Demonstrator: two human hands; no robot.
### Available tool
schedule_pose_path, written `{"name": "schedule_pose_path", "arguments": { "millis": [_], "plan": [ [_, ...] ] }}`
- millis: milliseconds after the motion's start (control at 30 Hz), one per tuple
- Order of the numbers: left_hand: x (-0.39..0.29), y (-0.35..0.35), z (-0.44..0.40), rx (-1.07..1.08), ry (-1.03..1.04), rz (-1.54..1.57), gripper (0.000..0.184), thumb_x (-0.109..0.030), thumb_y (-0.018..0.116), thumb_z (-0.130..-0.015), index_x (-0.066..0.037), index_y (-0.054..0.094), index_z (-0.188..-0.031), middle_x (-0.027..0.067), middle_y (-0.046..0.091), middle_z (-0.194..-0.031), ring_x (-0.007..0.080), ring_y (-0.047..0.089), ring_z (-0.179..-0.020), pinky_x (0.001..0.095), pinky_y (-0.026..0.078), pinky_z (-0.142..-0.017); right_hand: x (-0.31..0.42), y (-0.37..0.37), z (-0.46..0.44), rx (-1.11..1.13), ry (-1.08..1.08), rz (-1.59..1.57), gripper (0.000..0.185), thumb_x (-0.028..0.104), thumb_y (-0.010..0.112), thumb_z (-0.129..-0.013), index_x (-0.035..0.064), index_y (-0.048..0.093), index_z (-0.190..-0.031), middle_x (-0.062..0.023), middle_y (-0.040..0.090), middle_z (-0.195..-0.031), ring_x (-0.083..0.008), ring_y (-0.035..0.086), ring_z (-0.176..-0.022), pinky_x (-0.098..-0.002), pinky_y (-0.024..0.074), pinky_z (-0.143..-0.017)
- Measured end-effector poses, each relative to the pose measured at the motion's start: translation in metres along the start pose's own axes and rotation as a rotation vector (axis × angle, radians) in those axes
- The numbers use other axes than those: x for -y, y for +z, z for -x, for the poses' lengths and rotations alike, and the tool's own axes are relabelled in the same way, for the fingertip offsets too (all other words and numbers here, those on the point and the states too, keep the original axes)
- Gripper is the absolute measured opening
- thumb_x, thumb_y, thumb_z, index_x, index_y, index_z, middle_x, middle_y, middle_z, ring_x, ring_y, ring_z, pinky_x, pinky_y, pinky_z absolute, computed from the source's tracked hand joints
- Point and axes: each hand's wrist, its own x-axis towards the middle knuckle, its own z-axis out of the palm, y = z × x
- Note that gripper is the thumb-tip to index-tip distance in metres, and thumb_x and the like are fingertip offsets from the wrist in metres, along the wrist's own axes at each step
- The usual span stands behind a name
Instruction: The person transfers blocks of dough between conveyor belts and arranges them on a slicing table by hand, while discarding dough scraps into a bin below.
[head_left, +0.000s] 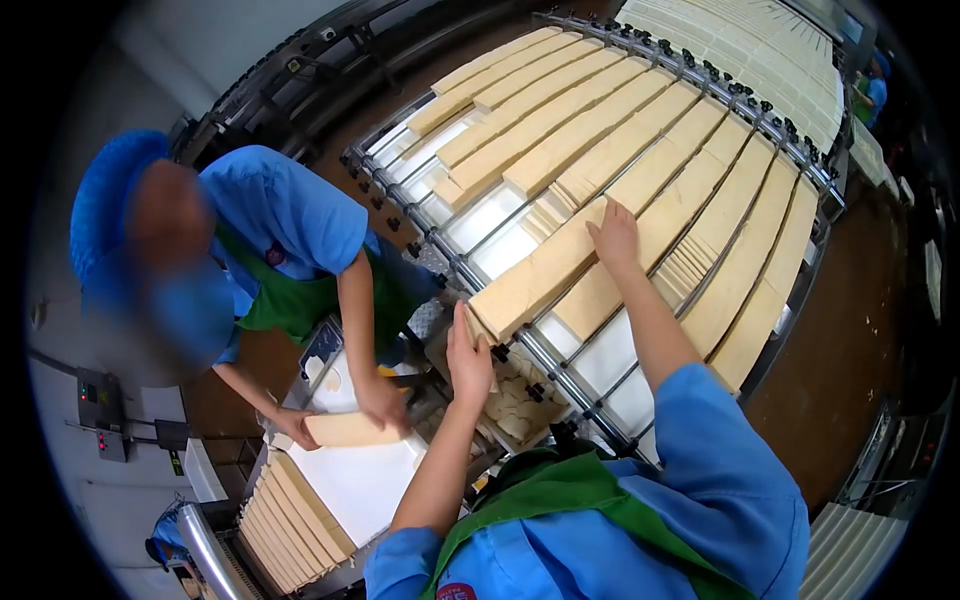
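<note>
A long cream-coloured slab (540, 275) lies lengthwise between my two hands, its near end at the rail of the rack. My right hand (615, 238) grips its far part, fingers bent over the edge. At its near end is my left hand (468, 362), with fingers pointing up and a thin pale strip (479, 330) between fingers and thumb. Whether that strip is joined to the slab I cannot tell. Narrow cut strips (685, 265) lie in a row right of my right hand, and a few more (545, 215) lie beyond the slab.
Several similar slabs (600, 130) cover the metal-railed rack (470, 275). A bin of pale scraps (520, 405) sits below its near edge. At left, a co-worker in a blue cap (120, 190) holds a pale block (352, 430) on a white board (350, 485), beside stacked strips (290, 520).
</note>
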Motion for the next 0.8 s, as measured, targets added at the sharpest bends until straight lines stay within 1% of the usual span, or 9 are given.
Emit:
{"name": "schedule_pose_path", "arguments": {
  "millis": [33,167,233,267,333,433,567,633,800],
  "plan": [
    [0.002,0.000,-0.002,0.001,0.016,-0.012,0.064,0.003,0.051,-0.082,-0.006,0.030,-0.142,0.0239,0.051,-0.117,0.0396,0.051,-0.108,0.0415,0.041,-0.094,-0.004,-0.002,-0.001,-0.023,-0.048,0.098,0.060,0.035,0.069,-0.077,-0.0009,0.048,-0.120,-0.0156,0.057,-0.109,-0.0289,0.052,-0.107,-0.0372,0.0406,-0.095],
    [0.002,-0.005,-0.003,0.014,-0.042,0.008,0.064,0.002,0.051,-0.081,-0.006,0.031,-0.141,0.0239,0.051,-0.116,0.0388,0.051,-0.108,0.0416,0.041,-0.094,-0.003,-0.006,-0.009,0.083,0.058,0.089,0.045,0.030,0.066,-0.079,-0.0008,0.054,-0.110,-0.0157,0.059,-0.103,-0.0309,0.055,-0.102,-0.0393,0.0450,-0.090],
    [-0.003,-0.019,0.000,-0.028,-0.072,-0.065,0.064,0.002,0.052,-0.080,-0.006,0.033,-0.140,0.0239,0.052,-0.116,0.0384,0.052,-0.107,0.0417,0.041,-0.094,-0.002,-0.006,-0.006,0.106,0.035,-0.029,0.024,0.021,0.062,-0.081,0.0005,0.061,-0.094,-0.0181,0.063,-0.093,-0.0335,0.060,-0.093,-0.0433,0.0484,-0.083],
    [-0.005,-0.029,0.001,-0.035,-0.086,-0.110,0.063,0.002,0.051,-0.080,-0.005,0.034,-0.140,0.0239,0.052,-0.115,0.0384,0.053,-0.107,0.0415,0.041,-0.095,-0.004,-0.006,-0.007,0.106,0.037,-0.028,0.024,0.021,0.062,-0.081,0.0005,0.061,-0.094,-0.0181,0.063,-0.093,-0.0335,0.060,-0.093,-0.0433,0.0484,-0.083],
    [0.009,-0.042,0.002,-0.070,-0.056,-0.104,0.062,0.000,0.052,-0.080,-0.003,0.034,-0.139,0.0238,0.053,-0.114,0.0393,0.052,-0.108,0.0410,0.040,-0.096,-0.011,-0.001,-0.007,0.143,0.056,-0.220,0.013,0.013,0.058,-0.082,0.0016,0.063,-0.082,-0.0209,0.065,-0.087,-0.0343,0.064,-0.087,-0.0453,0.0508,-0.077],
    [0.005,-0.046,0.002,-0.028,-0.049,-0.085,0.062,-0.001,0.052,-0.080,-0.002,0.034,-0.139,0.0236,0.054,-0.110,0.0391,0.053,-0.102,0.0413,0.042,-0.092,-0.028,0.013,-0.034,0.159,0.044,-0.036,0.014,0.007,0.056,-0.081,-0.0002,0.066,-0.087,-0.0205,0.066,-0.084,-0.0381,0.064,-0.081,-0.0441,0.0525,-0.073],
    [0.005,-0.042,-0.001,-0.022,-0.034,-0.118,0.062,-0.002,0.053,-0.080,-0.002,0.035,-0.139,0.0230,0.054,-0.107,0.0379,0.054,-0.097,0.0416,0.042,-0.088,-0.020,0.008,-0.051,0.298,0.062,0.060,0.016,0.006,0.055,-0.080,0.0010,0.067,-0.089,-0.0182,0.067,-0.086,-0.0352,0.065,-0.084,-0.0416,0.0536,-0.072],
    [0.006,-0.041,0.001,-0.011,-0.054,-0.081,0.061,-0.002,0.052,-0.080,-0.002,0.035,-0.139,0.0230,0.054,-0.108,0.0379,0.054,-0.099,0.0421,0.042,-0.089,-0.017,0.012,-0.054,0.362,-0.004,0.278,0.016,0.009,0.055,-0.080,0.0035,0.068,-0.089,-0.0163,0.067,-0.086,-0.0329,0.066,-0.085,-0.0395,0.0542,-0.072],
    [0.009,-0.037,0.001,-0.018,-0.043,-0.089,0.061,0.003,0.052,-0.079,-0.004,0.036,-0.138,0.0235,0.054,-0.112,0.0387,0.053,-0.104,0.0412,0.042,-0.092,-0.012,-0.017,-0.067,0.314,-0.038,0.286,0.015,0.016,0.058,-0.080,0.0063,0.068,-0.088,-0.0153,0.067,-0.085,-0.0306,0.066,-0.082,-0.0382,0.0538,-0.071]
  ]
}}
